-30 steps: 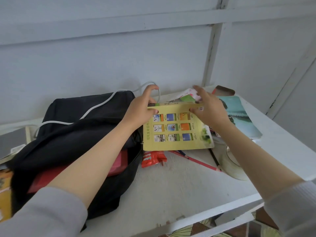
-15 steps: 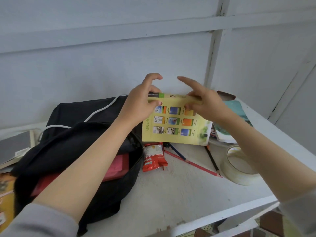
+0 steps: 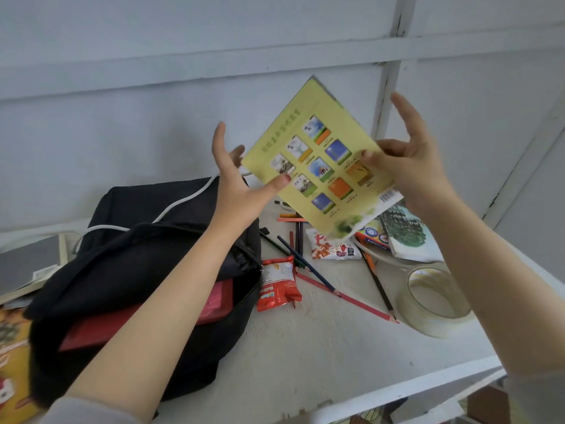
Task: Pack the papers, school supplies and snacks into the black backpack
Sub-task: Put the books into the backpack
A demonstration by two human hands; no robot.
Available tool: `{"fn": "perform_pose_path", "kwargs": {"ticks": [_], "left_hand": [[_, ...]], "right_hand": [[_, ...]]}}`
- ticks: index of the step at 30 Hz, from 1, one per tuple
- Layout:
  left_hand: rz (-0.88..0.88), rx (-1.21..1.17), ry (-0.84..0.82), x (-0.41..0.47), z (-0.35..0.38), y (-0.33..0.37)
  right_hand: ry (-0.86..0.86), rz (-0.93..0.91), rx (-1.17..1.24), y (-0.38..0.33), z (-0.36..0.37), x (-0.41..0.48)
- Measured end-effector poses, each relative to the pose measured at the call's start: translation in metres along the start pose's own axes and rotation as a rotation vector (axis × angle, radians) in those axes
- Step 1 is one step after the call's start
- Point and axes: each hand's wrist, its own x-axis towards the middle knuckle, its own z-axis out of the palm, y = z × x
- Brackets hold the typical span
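Surface: a white painted table carries the black backpack, which lies at its left end with the zip mouth open toward the right.
Room: a pale boarded wall with raised battens rises right behind the backpack.
Left of the backpack: a pile of books, the nearest cover orange-yellow.
On the backpack: a white cord runs over its top.
In the backpack's mouth: a flat red folder and something pink, partly hidden by the left forearm crossing over it.
Just right of the backpack: a red snack packet.
Further right of the backpack: loose coloured pencils, a white snack packet, a tree-cover book, then a roll of clear tape.
Yellow book: in the air above and right of the backpack, tilted corner-up, picture-grid cover toward the camera.
Left hand: thumb on the book's lower left edge, a finger behind it, the rest spread wide.
Right hand: pinches the book's right edge, forefinger pointing up.
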Motion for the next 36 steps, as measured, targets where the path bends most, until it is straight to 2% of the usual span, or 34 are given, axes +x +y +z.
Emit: {"fn": "perform_pose_path", "kwargs": {"ticks": [5, 11, 15, 18, 20, 24, 29, 32, 36], "left_hand": [[-0.139, -0.243, -0.098, -0.015, 0.02, 0.004], [-0.066, -0.342, 0.01, -0.026, 0.025, 0.015], [0.035, -0.272, -0.089, -0.031, 0.013, 0.024], [0.114, -0.08, -0.229, -0.03, 0.001, 0.031], [0.141, 0.0, -0.249, -0.034, -0.002, 0.037], [0.158, 0.049, -0.275, -0.032, -0.015, 0.053], [0.048, -0.06, -0.547, -0.009, -0.05, 0.071], [0.062, 0.023, -0.685, -0.001, -0.056, 0.073], [0.029, 0.027, -0.8, 0.001, -0.063, 0.075]], "right_hand": [[0.076, 0.173, 0.256, 0.012, 0.007, -0.013], [0.07, 0.195, 0.349, 0.027, 0.015, -0.037], [0.013, 0.082, 0.303, 0.028, 0.006, -0.036], [-0.045, 0.021, 0.262, 0.018, -0.002, -0.03], [-0.086, -0.013, 0.195, 0.012, -0.007, -0.026], [-0.274, -0.08, 0.039, 0.003, -0.019, -0.02], [-0.5, -0.137, 0.053, -0.023, -0.028, -0.016], [-0.707, -0.147, -0.027, -0.035, -0.022, -0.021], [-0.832, -0.036, -0.066, -0.031, -0.013, -0.033]]}}
